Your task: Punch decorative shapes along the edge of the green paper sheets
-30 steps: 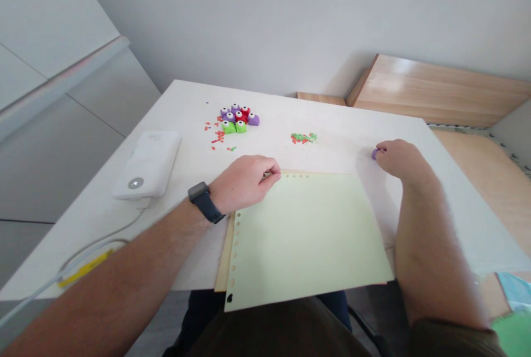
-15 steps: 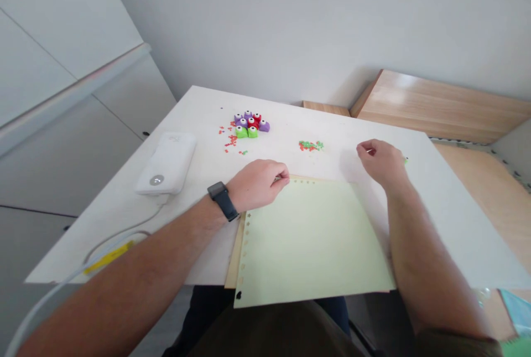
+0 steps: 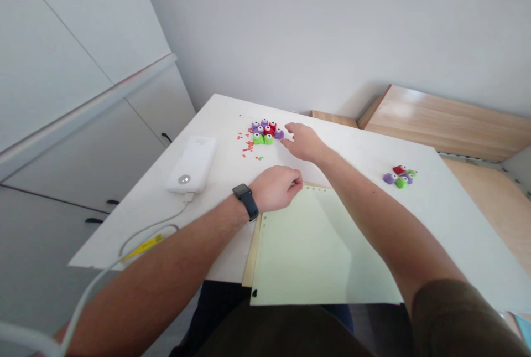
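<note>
My left hand (image 3: 276,188), with a dark wristwatch (image 3: 245,201), rests curled at the top edge of a pale green paper sheet (image 3: 319,252), which lies over a tan sheet (image 3: 251,252). My right hand (image 3: 302,143) reaches across, fingers apart, close beside a cluster of purple, red and green craft punches (image 3: 265,133). Nothing shows in its fingers. Tiny red paper cut-outs (image 3: 248,145) are scattered left of the cluster. A smaller group of the same punches (image 3: 399,177) stands at the table's right.
A white power bank (image 3: 191,164) lies at the left of the white table (image 3: 352,160), its cable (image 3: 153,232) running towards the front edge past a yellow strip (image 3: 143,248). Pale wooden boards (image 3: 443,124) lie beyond the table's right side, and white cupboards stand left.
My right hand has moved from the table's right side to the punch cluster. The right-hand punch group has appeared and the cluster has shrunk. The view has swung, and my left hand stays at the sheet.
</note>
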Demonstrator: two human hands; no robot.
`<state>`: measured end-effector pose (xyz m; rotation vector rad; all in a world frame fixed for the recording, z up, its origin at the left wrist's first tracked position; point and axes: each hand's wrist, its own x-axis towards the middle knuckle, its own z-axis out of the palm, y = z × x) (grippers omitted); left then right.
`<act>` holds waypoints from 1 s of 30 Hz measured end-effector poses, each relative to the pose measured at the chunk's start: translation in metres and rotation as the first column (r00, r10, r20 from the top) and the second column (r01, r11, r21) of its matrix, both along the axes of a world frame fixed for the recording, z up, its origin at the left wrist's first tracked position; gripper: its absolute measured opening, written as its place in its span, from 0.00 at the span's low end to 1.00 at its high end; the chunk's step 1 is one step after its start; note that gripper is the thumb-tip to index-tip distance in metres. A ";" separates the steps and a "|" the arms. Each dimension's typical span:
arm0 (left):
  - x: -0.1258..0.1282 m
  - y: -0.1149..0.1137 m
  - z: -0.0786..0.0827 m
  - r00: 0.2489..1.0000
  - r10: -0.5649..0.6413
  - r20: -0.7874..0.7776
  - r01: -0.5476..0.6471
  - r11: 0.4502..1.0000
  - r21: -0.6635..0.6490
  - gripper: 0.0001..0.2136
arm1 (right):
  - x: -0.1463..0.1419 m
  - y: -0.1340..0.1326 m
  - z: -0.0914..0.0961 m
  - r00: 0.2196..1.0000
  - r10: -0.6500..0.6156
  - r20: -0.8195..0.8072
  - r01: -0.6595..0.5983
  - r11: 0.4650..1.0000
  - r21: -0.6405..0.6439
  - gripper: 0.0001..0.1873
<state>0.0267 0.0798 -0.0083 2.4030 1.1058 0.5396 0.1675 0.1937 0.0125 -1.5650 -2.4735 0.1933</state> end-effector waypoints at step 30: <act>0.000 0.000 0.001 1.000 0.000 0.031 0.000 1.000 -0.016 0.08 | 0.136 -0.114 0.018 0.479 -0.336 -0.811 -0.211 0.852 -0.479 0.15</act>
